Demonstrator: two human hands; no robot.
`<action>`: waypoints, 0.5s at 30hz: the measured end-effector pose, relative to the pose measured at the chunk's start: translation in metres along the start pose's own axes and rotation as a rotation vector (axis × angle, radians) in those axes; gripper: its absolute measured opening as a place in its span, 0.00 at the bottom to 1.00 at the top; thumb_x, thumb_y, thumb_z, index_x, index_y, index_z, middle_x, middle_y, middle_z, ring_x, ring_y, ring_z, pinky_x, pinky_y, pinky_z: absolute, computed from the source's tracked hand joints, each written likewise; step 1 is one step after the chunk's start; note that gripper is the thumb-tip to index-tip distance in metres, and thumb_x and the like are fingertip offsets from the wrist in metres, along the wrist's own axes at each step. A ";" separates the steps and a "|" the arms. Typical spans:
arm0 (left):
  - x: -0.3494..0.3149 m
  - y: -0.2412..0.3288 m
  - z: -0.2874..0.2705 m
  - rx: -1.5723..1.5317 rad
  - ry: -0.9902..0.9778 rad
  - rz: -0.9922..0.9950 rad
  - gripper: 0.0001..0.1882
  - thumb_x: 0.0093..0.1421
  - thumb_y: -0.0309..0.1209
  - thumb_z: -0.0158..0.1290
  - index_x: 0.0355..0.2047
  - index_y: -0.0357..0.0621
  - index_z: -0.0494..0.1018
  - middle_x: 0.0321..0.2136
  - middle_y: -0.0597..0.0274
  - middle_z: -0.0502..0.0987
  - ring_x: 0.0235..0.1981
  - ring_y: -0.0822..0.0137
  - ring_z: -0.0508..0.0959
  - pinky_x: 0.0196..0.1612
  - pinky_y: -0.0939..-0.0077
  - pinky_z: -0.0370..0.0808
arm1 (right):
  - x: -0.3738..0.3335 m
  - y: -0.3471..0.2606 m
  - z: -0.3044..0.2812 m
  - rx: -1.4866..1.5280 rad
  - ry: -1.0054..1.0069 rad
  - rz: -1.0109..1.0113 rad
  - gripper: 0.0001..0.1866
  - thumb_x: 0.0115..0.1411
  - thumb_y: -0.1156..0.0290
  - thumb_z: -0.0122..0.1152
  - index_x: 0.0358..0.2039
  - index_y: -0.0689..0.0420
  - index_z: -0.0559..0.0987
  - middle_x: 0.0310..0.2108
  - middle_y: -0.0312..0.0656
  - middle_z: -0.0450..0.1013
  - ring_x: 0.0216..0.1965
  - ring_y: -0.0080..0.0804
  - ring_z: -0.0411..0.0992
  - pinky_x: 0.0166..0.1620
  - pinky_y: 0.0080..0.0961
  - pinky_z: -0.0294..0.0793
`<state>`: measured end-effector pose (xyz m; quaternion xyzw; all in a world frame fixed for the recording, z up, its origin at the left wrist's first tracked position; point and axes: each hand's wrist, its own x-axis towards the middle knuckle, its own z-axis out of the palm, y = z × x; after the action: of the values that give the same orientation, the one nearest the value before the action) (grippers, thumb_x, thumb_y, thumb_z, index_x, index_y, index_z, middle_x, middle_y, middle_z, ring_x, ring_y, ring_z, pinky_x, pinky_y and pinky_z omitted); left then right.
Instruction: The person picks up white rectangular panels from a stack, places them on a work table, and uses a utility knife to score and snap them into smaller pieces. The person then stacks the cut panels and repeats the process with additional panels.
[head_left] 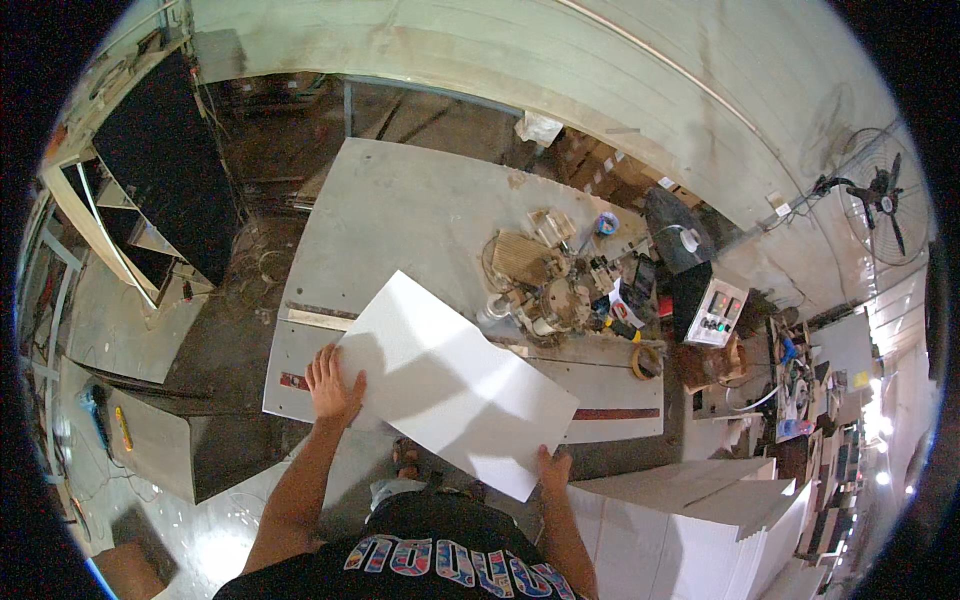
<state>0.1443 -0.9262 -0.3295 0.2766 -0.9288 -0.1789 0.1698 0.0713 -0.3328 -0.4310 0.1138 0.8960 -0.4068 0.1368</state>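
A white rectangular panel (450,360) with a notch in its far right edge lies at a slant over the near part of the grey worktable (400,210). Its near right corner juts past the table's front edge. My right hand (553,468) grips that end, thumb on top and the other fingers partly hidden. At the panel's left end, my left hand (336,385) lies with its fingers stretched out and apart, against the panel's edge. A dusty machine with a motor (550,300) stands on the table just beyond the panel.
A control box (716,312) with buttons stands right of the machine. Yellow tape (646,361) and blue tape (606,224) rolls lie nearby. Stacked white panels (670,530) fill the near right. A grey box-like stand (150,440) is at left, a wall fan (885,205) far right.
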 end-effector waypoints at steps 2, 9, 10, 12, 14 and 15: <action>0.005 -0.008 0.006 -0.002 -0.009 -0.013 0.44 0.69 0.48 0.64 0.79 0.42 0.63 0.78 0.51 0.68 0.81 0.45 0.63 0.85 0.37 0.52 | -0.002 -0.017 0.001 0.453 0.123 0.220 0.58 0.69 0.47 0.80 0.81 0.69 0.56 0.69 0.68 0.72 0.66 0.56 0.76 0.67 0.50 0.78; 0.007 -0.012 -0.001 -0.111 0.000 0.028 0.40 0.70 0.46 0.63 0.77 0.43 0.68 0.76 0.49 0.71 0.80 0.45 0.65 0.84 0.38 0.54 | 0.009 -0.111 0.009 0.247 0.175 0.114 0.71 0.72 0.47 0.77 0.88 0.58 0.30 0.79 0.71 0.60 0.74 0.58 0.68 0.76 0.52 0.69; 0.008 -0.012 -0.002 -0.119 0.008 0.032 0.39 0.70 0.45 0.63 0.77 0.43 0.68 0.76 0.49 0.71 0.79 0.45 0.66 0.84 0.38 0.54 | 0.016 -0.115 0.010 0.279 0.163 0.117 0.72 0.72 0.46 0.77 0.88 0.55 0.27 0.79 0.71 0.60 0.74 0.58 0.68 0.75 0.53 0.70; 0.010 -0.012 -0.004 -0.139 0.019 0.024 0.39 0.70 0.45 0.63 0.77 0.42 0.69 0.75 0.49 0.73 0.79 0.46 0.67 0.84 0.38 0.55 | 0.029 -0.114 0.005 0.315 0.102 0.221 0.73 0.73 0.47 0.76 0.87 0.49 0.21 0.80 0.68 0.60 0.74 0.58 0.69 0.75 0.57 0.71; 0.013 -0.012 -0.004 -0.156 0.024 -0.002 0.40 0.70 0.45 0.64 0.77 0.42 0.69 0.74 0.49 0.74 0.78 0.46 0.68 0.84 0.38 0.56 | 0.045 -0.107 -0.005 0.327 0.060 0.414 0.73 0.74 0.48 0.75 0.86 0.43 0.17 0.80 0.63 0.61 0.74 0.57 0.69 0.73 0.60 0.72; 0.014 -0.011 -0.004 -0.081 0.019 -0.024 0.40 0.69 0.43 0.65 0.78 0.42 0.69 0.73 0.49 0.75 0.78 0.45 0.69 0.82 0.38 0.58 | 0.051 -0.104 -0.008 0.294 0.018 0.394 0.73 0.75 0.48 0.75 0.86 0.40 0.16 0.81 0.60 0.62 0.74 0.56 0.70 0.72 0.62 0.73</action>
<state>0.1392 -0.9436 -0.3278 0.2823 -0.9157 -0.2159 0.1877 -0.0108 -0.3889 -0.3705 0.3087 0.7889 -0.4971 0.1878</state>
